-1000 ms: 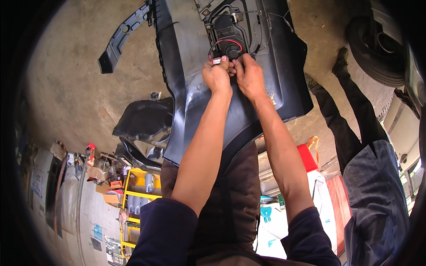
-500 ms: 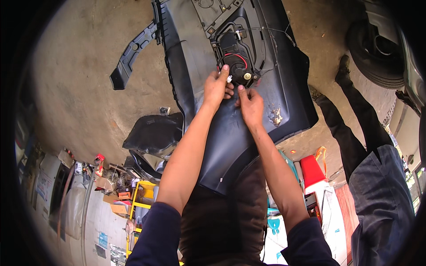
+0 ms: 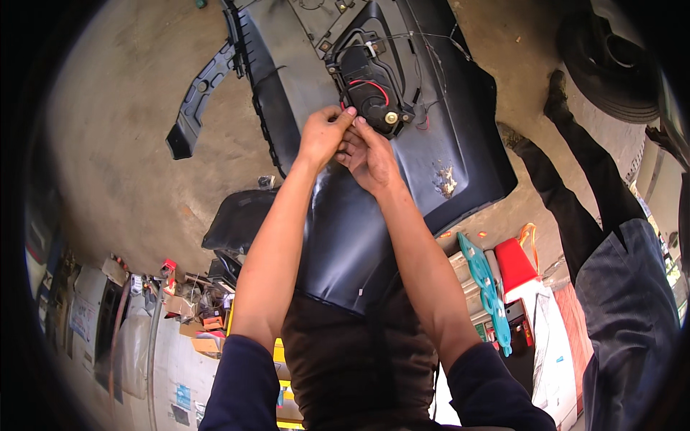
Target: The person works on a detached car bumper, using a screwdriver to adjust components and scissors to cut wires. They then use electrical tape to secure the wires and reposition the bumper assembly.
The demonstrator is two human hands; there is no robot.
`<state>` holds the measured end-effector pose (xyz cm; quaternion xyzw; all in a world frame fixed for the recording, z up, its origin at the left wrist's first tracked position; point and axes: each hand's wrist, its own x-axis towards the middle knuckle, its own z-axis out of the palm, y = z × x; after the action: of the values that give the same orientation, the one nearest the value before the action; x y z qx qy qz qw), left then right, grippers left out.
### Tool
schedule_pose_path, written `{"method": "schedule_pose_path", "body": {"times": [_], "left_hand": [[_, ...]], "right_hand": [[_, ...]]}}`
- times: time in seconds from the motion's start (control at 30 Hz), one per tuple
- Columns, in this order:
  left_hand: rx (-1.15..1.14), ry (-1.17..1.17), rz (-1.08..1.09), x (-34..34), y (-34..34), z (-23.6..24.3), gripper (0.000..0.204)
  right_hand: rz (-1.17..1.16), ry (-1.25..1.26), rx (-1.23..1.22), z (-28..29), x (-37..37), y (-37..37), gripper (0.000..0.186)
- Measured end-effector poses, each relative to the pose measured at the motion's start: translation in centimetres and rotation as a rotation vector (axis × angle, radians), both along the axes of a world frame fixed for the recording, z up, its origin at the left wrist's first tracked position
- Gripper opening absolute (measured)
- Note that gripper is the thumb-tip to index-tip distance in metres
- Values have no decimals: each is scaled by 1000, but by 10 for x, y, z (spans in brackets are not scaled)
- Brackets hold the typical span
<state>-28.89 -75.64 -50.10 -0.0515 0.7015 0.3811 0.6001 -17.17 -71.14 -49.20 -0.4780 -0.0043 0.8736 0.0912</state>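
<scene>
A large glossy black bumper cover (image 3: 345,244) lies inner side up in front of me. A black lamp housing (image 3: 374,108) with a red wire (image 3: 374,85) and a brass-coloured round part is set in it. Just below the housing my hands meet, thumb tips nearly touching. My left hand (image 3: 322,138) pinches a small white wire connector, mostly hidden by the fingers. Against the same spot my right hand (image 3: 370,161) closes its thumb and fingers, with the others curled beneath. Thin dark wires (image 3: 424,36) run across the cover beside the housing.
A black bracket (image 3: 203,90) sticks out from the cover's left edge. Black plastic pieces (image 3: 237,219) lie at left on the concrete floor (image 3: 129,165). Another person's legs (image 3: 553,179) and a tyre (image 3: 604,72) are at right. A red container (image 3: 516,263) and turquoise piece (image 3: 487,287) lie nearer.
My right hand has moved left to meet the left hand at the white connector, which is now mostly covered. The cover and housing have shifted slightly up and left in view.
</scene>
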Motion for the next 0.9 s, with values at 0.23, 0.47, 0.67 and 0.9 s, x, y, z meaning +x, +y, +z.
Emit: {"method": "schedule_pose_path", "body": {"times": [0.23,0.47,0.67,0.9], "left_hand": [[12,-47,24,-1,1,3,29],[6,-268,200,-1,2,5,32],[-42,-317,250,4,1,4,32],[-73,16,0,2,10,-8,29]], "right_hand": [[82,-70,105,-2,2,-1,32],[61,-184,216,-7,-4,-15,29],[56,-311,300,-7,-11,-20,28],[44,-165,168,-2,6,-16,39]]}}
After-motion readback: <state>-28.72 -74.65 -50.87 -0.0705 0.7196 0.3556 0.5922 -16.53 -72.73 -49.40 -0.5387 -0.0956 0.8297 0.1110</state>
